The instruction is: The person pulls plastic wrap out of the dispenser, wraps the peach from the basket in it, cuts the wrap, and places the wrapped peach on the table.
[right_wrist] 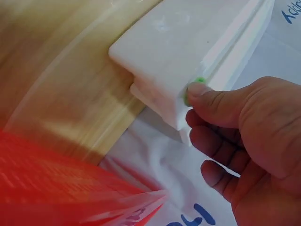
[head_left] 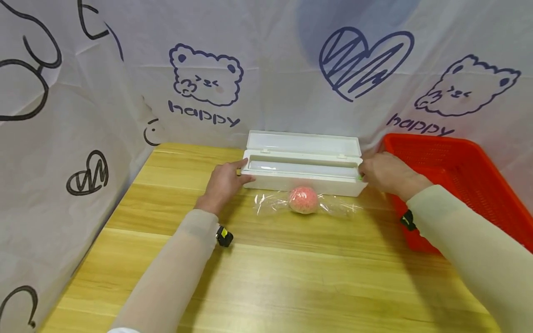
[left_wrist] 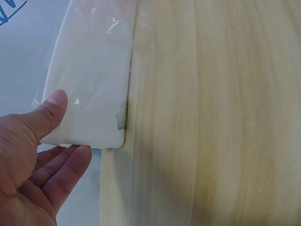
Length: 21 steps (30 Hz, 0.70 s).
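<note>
A long white cling film dispenser [head_left: 306,185] lies across the back of the table, its lid [head_left: 304,143] raised and a white roll [head_left: 304,169] inside. My left hand [head_left: 225,184] grips its left end, thumb on the face and fingers round the end, as the left wrist view [left_wrist: 40,155] shows. At the right end, my right hand [head_left: 385,173] pinches a small green slider [right_wrist: 188,96] on the edge with thumb and curled fingers. In front of the box a pink speckled ball [head_left: 303,200] sits under clear film [head_left: 270,203], which spreads out on both sides.
A red plastic basket [head_left: 470,148] stands at the right, close to my right forearm. Behind and to the left hangs white cloth [head_left: 279,60] with drawn bears and hearts. The wooden table [head_left: 266,282] stretches toward me.
</note>
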{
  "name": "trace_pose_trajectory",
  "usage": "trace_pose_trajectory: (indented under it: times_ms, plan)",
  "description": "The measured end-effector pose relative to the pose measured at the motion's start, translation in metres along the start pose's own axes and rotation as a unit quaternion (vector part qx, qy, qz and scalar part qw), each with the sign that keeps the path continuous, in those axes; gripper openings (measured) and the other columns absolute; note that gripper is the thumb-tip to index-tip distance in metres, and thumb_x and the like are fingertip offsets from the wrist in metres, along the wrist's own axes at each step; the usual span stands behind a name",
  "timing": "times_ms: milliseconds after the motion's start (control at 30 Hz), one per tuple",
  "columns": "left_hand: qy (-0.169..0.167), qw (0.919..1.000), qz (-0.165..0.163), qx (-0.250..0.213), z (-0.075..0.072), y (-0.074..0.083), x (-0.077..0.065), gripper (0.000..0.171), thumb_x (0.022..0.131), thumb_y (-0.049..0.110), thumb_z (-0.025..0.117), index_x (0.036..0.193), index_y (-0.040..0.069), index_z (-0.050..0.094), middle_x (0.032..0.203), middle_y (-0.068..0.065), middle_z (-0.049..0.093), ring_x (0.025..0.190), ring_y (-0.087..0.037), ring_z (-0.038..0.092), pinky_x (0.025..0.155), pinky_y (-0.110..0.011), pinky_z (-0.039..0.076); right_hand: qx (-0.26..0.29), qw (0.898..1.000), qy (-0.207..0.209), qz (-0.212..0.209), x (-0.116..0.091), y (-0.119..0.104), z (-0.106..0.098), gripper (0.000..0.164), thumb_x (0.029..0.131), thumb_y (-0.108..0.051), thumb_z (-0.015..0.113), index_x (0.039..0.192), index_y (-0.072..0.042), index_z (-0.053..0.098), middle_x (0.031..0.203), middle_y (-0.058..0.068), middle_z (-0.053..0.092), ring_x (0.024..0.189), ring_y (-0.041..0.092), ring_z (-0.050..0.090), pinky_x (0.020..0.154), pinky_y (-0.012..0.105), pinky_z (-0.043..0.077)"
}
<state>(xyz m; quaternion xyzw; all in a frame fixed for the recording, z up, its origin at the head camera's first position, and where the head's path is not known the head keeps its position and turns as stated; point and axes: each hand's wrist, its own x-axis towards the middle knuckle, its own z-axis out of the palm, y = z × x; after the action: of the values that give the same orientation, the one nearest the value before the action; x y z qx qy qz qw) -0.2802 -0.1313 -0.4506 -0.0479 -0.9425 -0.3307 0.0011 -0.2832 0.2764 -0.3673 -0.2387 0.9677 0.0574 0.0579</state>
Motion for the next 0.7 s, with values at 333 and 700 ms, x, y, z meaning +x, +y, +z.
trace_pose_trajectory:
  times_ms: [333, 700]
  plan:
    - [0.002, 0.9999, 0.001, 0.012, -0.002, 0.004, -0.002, 0.068, 0.098, 0.038, 0.075, 0.157, 0.017, 0.05, 0.134, -0.022, 0.069, 0.084, -0.025, 0.056, 0.077, -0.036, 0.049, -0.015, 0.989, 0.133, -0.057, -0.005, -0.041, -0.007, 0.013, 0.091, -0.008, 0.075, 0.102, 0.0, 0.074, 0.091, 0.016, 0.072, 0.082, 0.036, 0.066, 0.081, 0.051, 0.059]
    - [-0.014, 0.9999, 0.002, -0.004, -0.005, 0.004, -0.004, 0.068, 0.099, 0.035, 0.075, 0.159, 0.016, 0.049, 0.146, -0.018, 0.063, 0.1, -0.027, 0.062, 0.093, -0.042, 0.054, 0.01, 0.971, 0.202, -0.126, 0.007, -0.122, 0.058, 0.045, 0.08, -0.019, 0.084, 0.116, -0.005, 0.06, 0.116, 0.014, 0.065, 0.099, 0.036, 0.061, 0.082, 0.047, 0.055]
